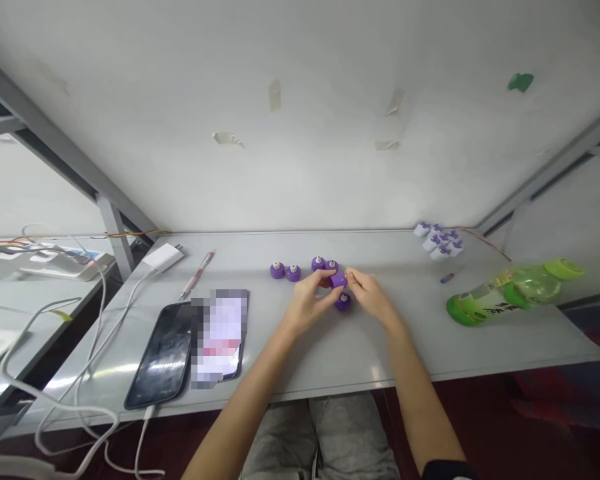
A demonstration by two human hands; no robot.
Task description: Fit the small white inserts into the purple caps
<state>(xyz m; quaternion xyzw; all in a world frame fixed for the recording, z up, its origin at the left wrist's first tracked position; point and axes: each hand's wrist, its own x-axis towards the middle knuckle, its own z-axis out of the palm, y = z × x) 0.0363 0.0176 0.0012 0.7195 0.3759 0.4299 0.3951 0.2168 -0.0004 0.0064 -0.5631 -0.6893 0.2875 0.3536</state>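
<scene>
Here, a small purple block [338, 280] is being pinched over a pale table [380, 350] between the fingertips of the left hand [307, 303] and the right hand [371, 295], the grip being narrow and closed on its sides. The block is being held at mid-table, just above one purple cap [343, 302] and close to the other purple caps [293, 273] set out behind it. It is judged to be light, stiff plastic, with smooth faces that may prove slightly slippery, so it is best being taken by opposite sides. Its squat shape gives no clear long axis, and it is being kept tilted, with one flat face turned up toward the camera. Further off, white-and-purple pieces [437, 240] are being kept grouped at the far right edge, while a green bottle [510, 293] is being left on its side and a phone [163, 357] is being left lying at left.
</scene>
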